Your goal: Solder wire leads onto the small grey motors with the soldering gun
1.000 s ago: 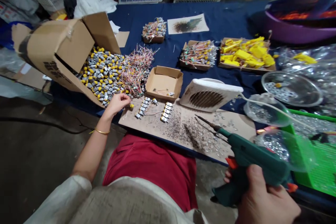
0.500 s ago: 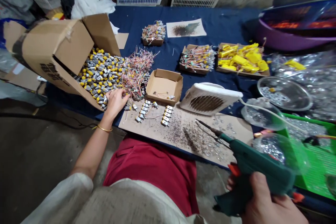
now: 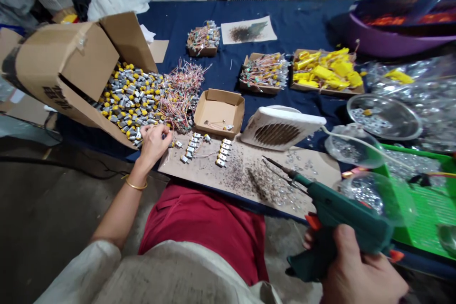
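At the near edge of a heap of small yellow-capped motors (image 3: 133, 97), my left hand (image 3: 154, 142) has its fingers closed together; a small dark piece shows at the fingertips, too small to name. My right hand (image 3: 359, 266) is wrapped round the grip of a green soldering gun (image 3: 351, 209), whose tip points left over the cardboard sheet (image 3: 206, 175). Two short rows of motors (image 3: 223, 153) lie on that sheet. Wired pieces (image 3: 181, 95) are piled beside the heap, next to a shallow cardboard tray (image 3: 219, 109) holding a few wired parts.
A large open carton (image 3: 46, 61) lies at the left. A white vented fan unit (image 3: 283, 128) stands behind the sheet. Farther back are trays of wired parts (image 3: 265, 73) and yellow pieces (image 3: 327, 70). A metal bowl (image 3: 384, 116) and green basket (image 3: 423, 209) sit at the right.
The whole view has shifted slightly, moving the table items up and left in the picture. Both hands keep nearly the same places, and the soldering gun is still in my right hand.
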Available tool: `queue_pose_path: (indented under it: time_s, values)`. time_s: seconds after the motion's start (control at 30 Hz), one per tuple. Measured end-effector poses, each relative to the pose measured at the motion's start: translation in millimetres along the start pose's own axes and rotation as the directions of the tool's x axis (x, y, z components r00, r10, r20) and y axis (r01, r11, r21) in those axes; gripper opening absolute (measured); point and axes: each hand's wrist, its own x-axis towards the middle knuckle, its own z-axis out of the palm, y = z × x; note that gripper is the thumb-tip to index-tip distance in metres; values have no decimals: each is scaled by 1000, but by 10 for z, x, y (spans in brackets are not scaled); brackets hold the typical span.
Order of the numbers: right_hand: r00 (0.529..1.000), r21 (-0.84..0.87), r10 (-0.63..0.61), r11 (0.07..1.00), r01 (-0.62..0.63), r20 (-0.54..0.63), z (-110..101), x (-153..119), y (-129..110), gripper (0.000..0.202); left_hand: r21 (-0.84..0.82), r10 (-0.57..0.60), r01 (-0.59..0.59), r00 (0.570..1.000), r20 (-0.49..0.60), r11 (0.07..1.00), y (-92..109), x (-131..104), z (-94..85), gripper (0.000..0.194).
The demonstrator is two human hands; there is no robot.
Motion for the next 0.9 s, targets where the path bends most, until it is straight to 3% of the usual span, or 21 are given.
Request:
queue_pose_path:
  time_s: [0.13,0.2,0.3,0.4,0.5,0.6,0.73,0.8,0.9]
  values:
    - [1000,63,11,998,-13,20,11,3,15,44,-40,30,-30,1000,-1,999,235,-161,-239,18]
    - [998,106,31,994,-36,49,-4,-9,10,44,-64,64,-67,997,-37,996,426,-215,-378,16]
    - [995,153,43,987,-56,84,-50,-19,16,43,-154,165,-164,986,-3,974,777,-268,-517,14]
    - [997,189,29,981,-41,66,-112,-12,56,44,-284,266,-230,959,95,931,1126,-315,-481,14]
    - [998,205,38,978,-48,48,-185,-2,114,45,-399,322,-231,929,180,888,1347,-407,-263,13]
    - [997,213,41,976,-53,61,-260,7,173,43,-505,290,-121,918,272,854,1343,-584,41,15]
    - [995,199,37,978,-54,91,-303,33,234,42,-493,150,78,902,406,867,1060,-892,361,21]
    - [994,178,38,982,-57,105,-280,51,247,42,-383,102,66,910,402,921,893,-1014,434,23]
    - [991,140,40,988,-59,131,-206,69,249,44,-183,116,-54,931,347,982,695,-1106,442,23]
